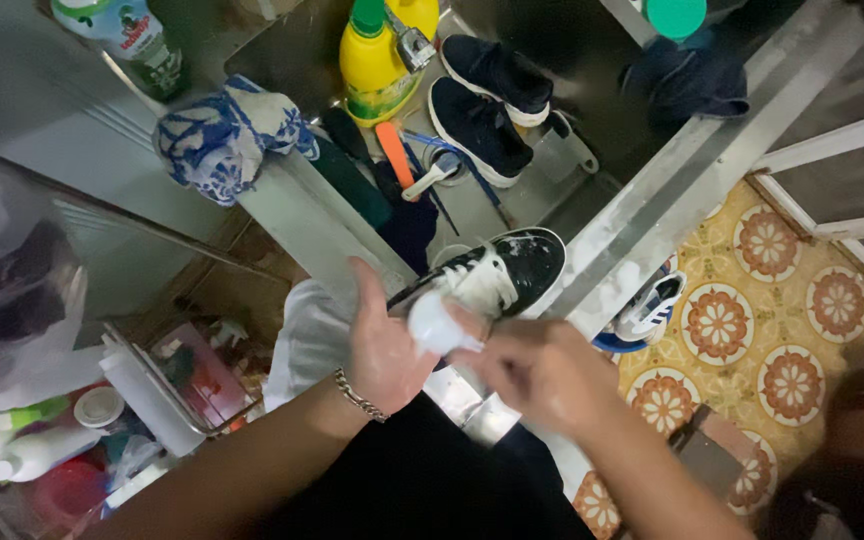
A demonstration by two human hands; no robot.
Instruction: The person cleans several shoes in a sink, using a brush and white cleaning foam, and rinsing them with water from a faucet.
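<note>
Left hand (pixel 387 345) open, palm up, bracelet on wrist — right hand (pixel 542 370) beside it, fingers curled, blurred.

Both forearms are bare, with no sleeves in view. The left hand (pixel 384 350) carries a silver chain-link bracelet (pixel 359 396) at the wrist. The right hand (pixel 542 370) is ungloved. Lower garment: black.

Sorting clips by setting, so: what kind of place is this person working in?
Probably a home wash area used for cleaning shoes: a steel sink holds a dark pair of shoes and a yellow detergent bottle, and the hands work on a soapy black sneaker.
</note>
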